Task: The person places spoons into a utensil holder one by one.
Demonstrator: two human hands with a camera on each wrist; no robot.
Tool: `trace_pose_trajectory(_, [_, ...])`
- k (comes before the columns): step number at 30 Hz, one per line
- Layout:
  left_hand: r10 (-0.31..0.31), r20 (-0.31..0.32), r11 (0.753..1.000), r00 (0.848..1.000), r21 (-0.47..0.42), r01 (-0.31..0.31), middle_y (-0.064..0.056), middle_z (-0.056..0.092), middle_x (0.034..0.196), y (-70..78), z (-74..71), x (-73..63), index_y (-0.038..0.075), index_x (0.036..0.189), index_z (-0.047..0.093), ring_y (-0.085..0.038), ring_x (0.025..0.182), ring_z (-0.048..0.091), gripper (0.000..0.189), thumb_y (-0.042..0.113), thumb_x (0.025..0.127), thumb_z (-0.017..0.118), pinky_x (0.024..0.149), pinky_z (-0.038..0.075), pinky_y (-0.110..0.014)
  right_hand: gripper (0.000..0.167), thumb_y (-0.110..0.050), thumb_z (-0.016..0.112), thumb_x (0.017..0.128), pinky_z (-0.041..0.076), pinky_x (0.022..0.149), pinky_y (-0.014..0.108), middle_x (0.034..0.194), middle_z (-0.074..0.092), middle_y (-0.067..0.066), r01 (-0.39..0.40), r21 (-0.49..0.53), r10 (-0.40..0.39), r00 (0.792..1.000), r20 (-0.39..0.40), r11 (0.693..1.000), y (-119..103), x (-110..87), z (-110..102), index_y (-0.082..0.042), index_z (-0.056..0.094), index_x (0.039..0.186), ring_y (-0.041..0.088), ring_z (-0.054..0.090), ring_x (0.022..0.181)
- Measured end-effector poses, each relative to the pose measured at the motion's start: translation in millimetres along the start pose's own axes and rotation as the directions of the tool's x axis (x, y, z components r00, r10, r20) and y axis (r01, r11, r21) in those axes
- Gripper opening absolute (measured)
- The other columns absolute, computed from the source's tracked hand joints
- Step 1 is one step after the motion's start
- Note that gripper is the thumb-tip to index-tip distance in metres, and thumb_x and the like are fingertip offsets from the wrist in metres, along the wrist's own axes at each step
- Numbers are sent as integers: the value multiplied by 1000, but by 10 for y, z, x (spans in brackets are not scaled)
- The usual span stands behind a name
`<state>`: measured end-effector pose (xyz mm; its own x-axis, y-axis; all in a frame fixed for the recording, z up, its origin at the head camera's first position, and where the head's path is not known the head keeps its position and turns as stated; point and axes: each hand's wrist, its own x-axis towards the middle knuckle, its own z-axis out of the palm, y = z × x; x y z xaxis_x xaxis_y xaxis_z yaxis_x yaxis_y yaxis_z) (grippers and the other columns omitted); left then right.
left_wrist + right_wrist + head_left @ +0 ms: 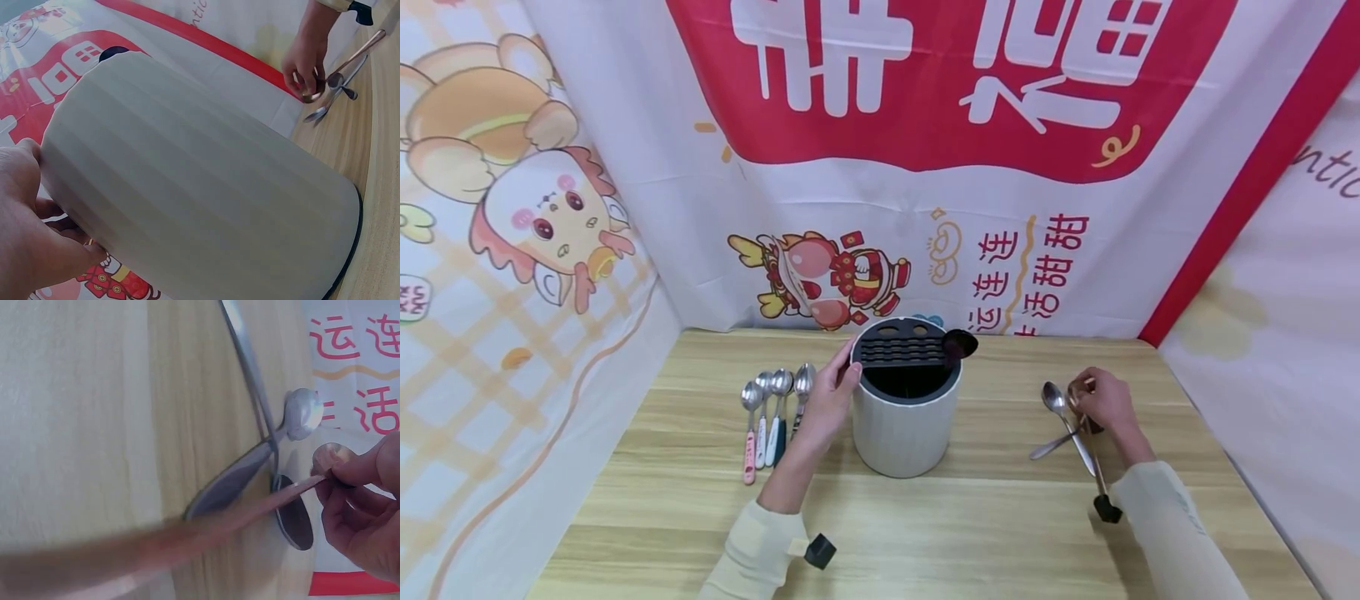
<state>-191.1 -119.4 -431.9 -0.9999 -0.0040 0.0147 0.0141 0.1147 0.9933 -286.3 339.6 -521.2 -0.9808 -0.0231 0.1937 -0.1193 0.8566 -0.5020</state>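
Observation:
My left hand (827, 400) grips the side of a white ribbed utensil holder (904, 437) near its rim. The holder stands upright, with a black slotted insert (901, 352) covering part of its top. A dark spoon (958, 343) sticks out of the holder's right side, its bowl up. Over at the right, my right hand (1105, 400) pinches a copper-coloured spoon (250, 515) at its bowl end, the handle pointing back towards me. Two silver spoons lie crossed below that hand: one spoon (303, 415) and another spoon (295, 519), partly hidden in the head view.
Left of the holder, several spoons lie side by side, among them a pink-handled spoon (749, 442) and a white-handled spoon (775, 429). Printed cloth (842, 200) hangs along the back and both sides of the wooden table (940, 542).

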Motion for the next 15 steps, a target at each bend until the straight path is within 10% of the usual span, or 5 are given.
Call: trace_pose_trajectory(15, [27,8,999,1000,-21,-27,-1,33,163,-13,-6,7,23,156,34,-22,150,32,52,28,106,47,122,31,-40,28,-4,64,84,59,72,51,99,72,29,-26,30,26,1000,18,999,-156,-74,-192,11,68,108,38,70,76])
